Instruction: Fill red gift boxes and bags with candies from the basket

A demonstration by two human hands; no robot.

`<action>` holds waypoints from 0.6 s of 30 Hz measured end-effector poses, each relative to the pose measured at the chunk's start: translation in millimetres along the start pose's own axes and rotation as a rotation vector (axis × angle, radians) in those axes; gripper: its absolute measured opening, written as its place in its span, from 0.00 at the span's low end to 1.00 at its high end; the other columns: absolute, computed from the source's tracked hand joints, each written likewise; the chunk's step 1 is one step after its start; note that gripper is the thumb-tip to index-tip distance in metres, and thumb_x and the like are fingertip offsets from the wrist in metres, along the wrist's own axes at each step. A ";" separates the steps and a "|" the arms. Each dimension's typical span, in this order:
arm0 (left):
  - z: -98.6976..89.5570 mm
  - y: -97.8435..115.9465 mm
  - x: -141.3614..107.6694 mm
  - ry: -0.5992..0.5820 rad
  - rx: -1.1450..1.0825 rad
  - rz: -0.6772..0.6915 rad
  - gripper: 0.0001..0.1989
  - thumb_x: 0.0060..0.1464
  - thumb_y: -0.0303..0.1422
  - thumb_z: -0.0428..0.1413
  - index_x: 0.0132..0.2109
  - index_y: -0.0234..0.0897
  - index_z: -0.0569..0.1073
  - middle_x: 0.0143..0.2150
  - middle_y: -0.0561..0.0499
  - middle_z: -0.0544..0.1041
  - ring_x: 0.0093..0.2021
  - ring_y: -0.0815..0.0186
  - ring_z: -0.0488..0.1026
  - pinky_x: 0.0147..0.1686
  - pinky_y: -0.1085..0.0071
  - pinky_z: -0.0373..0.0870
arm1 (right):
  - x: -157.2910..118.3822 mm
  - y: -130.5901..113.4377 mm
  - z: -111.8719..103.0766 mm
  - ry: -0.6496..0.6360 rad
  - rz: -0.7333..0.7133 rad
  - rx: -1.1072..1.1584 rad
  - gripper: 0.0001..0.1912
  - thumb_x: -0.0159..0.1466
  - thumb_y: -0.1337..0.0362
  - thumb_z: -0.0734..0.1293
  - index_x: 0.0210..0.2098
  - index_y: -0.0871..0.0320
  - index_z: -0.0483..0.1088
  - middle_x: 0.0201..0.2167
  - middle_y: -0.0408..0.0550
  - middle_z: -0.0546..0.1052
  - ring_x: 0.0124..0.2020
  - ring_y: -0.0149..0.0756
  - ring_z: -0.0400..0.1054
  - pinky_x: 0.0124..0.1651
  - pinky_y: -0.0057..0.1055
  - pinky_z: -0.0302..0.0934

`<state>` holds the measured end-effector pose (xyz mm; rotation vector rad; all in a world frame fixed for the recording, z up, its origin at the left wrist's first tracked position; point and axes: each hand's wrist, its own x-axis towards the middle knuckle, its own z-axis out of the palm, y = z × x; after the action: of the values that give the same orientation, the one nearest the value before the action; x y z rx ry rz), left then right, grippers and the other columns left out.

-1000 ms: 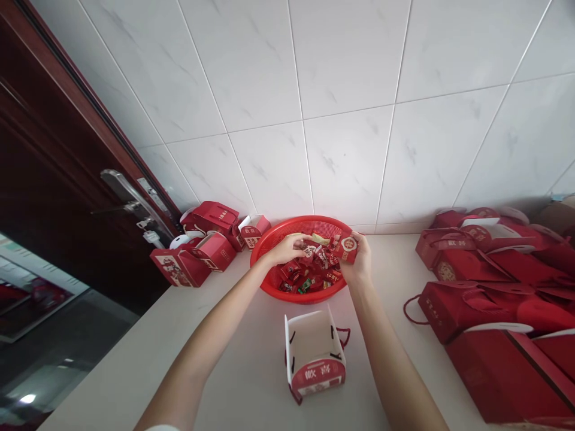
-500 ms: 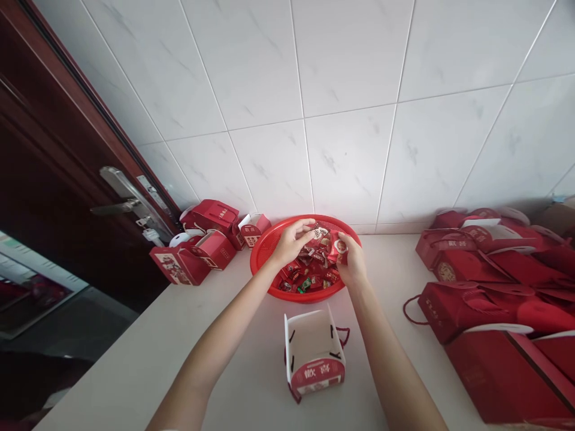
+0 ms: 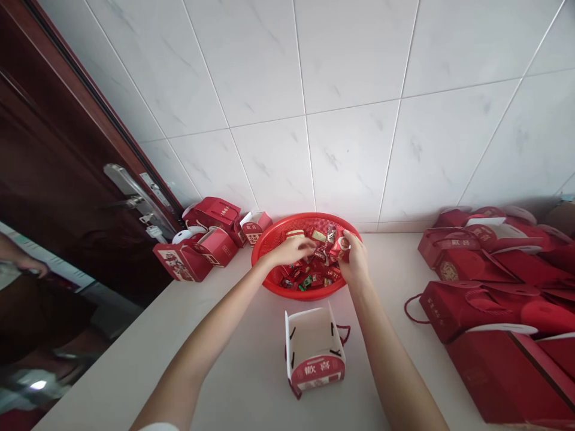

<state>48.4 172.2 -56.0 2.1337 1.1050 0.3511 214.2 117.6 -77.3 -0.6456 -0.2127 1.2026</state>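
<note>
A red plastic basket (image 3: 263, 263) stands near the wall with a pile of wrapped candies (image 3: 317, 278) in it, mostly red, one green. My right hand (image 3: 356, 258) is closed around red-wrapped candies (image 3: 342, 244) above the basket's right side. Over the pile, my left hand (image 3: 291, 251) reaches in from the left, its fingers stretched toward the middle and nothing visibly in them. Gold-coloured pieces (image 3: 319, 236) show just behind it. In front of the basket, between my forearms, sits an open-topped red and white gift box (image 3: 316, 366) with a dark red cord; its inside shows bare.
Several small red boxes (image 3: 182, 261) stand left of the basket. Many red gift boxes (image 3: 503, 365) crowd the counter's right side. A dark door (image 3: 58, 179) with a metal handle is at left. Part of another person (image 3: 27, 299) shows at the lower left.
My left hand has moved down into the basket, away from the candies in my right hand. More gold pieces show. Another person has come into view at the far left.
</note>
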 end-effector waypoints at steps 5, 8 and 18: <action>16.2 -3.1 0.4 -0.406 0.436 -0.007 0.24 0.49 0.38 0.63 0.54 0.39 0.76 0.50 0.43 0.79 0.46 0.52 0.77 0.40 0.67 0.70 | 0.6 -1.4 0.6 0.029 0.017 0.018 0.06 0.49 0.67 0.73 0.23 0.56 0.71 0.19 0.38 0.76 0.18 0.27 0.67 0.20 0.22 0.62; 28.7 1.0 3.9 -0.454 0.577 -0.038 0.24 0.45 0.35 0.63 0.51 0.37 0.76 0.46 0.40 0.79 0.41 0.49 0.77 0.35 0.65 0.69 | 0.2 -1.5 0.8 0.028 0.025 0.023 0.06 0.50 0.67 0.73 0.23 0.57 0.72 0.20 0.38 0.77 0.19 0.27 0.68 0.21 0.22 0.64; 24.8 -5.5 2.5 -0.333 0.431 -0.047 0.11 0.45 0.26 0.58 0.38 0.39 0.79 0.37 0.48 0.81 0.35 0.58 0.76 0.35 0.68 0.68 | -1.8 -3.5 2.5 0.036 0.033 0.034 0.06 0.49 0.68 0.73 0.23 0.57 0.72 0.20 0.38 0.77 0.19 0.28 0.69 0.22 0.23 0.65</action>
<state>59.4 164.9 -77.9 2.4150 1.1008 -0.2852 215.1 116.0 -73.0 -0.6431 -0.1512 1.2230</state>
